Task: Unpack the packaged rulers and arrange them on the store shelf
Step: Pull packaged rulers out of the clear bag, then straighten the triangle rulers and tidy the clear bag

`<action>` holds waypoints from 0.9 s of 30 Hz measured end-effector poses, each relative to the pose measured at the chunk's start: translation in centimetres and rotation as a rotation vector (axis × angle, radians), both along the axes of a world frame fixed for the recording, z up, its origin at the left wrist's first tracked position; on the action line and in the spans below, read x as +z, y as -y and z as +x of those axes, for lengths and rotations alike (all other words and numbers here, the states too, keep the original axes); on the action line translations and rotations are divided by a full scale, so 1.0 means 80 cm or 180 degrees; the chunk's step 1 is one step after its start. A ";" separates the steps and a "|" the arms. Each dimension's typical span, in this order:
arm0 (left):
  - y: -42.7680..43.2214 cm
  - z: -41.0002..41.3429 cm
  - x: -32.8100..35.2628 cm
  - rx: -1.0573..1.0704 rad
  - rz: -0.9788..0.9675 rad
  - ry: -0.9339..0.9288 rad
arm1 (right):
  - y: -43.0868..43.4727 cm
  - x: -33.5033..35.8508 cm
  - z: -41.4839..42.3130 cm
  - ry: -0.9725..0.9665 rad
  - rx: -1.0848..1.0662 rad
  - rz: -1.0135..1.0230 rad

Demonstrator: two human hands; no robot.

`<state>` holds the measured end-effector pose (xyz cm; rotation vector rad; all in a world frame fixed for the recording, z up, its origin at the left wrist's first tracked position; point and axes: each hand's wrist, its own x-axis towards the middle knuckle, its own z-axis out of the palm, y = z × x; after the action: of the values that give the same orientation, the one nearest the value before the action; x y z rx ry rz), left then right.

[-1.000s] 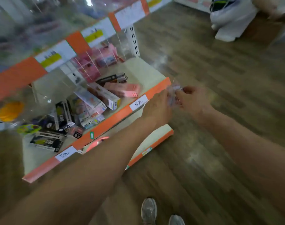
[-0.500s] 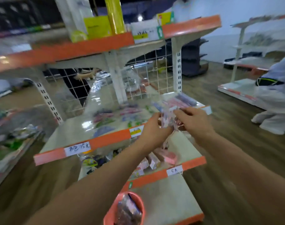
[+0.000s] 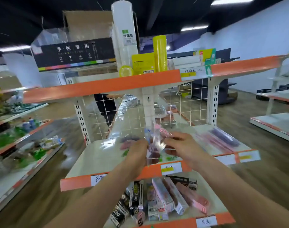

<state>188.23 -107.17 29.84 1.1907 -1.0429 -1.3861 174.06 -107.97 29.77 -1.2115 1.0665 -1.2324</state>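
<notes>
Clear ruler packet (image 3: 154, 143) pinched by left hand (image 3: 137, 156) and right hand (image 3: 181, 146), purple packs (image 3: 224, 137) beside, boxes (image 3: 165, 196) below

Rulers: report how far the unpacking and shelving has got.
Done: pink and purple strips, likely rulers though blurred, lie on the middle shelf at the right. In hand: left hand and right hand grip a clear packet above that shelf. To do: its contents are not yet out or placed.
</notes>
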 end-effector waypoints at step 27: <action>0.197 0.110 0.018 -0.0047 -0.0072 0.0077 | 0.218 0.038 0.050 -0.1653 0.0491 -0.0558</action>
<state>196.99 -122.97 31.30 1.1881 -1.0837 -1.3709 178.03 -125.41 32.81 -1.7766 1.2221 -0.9251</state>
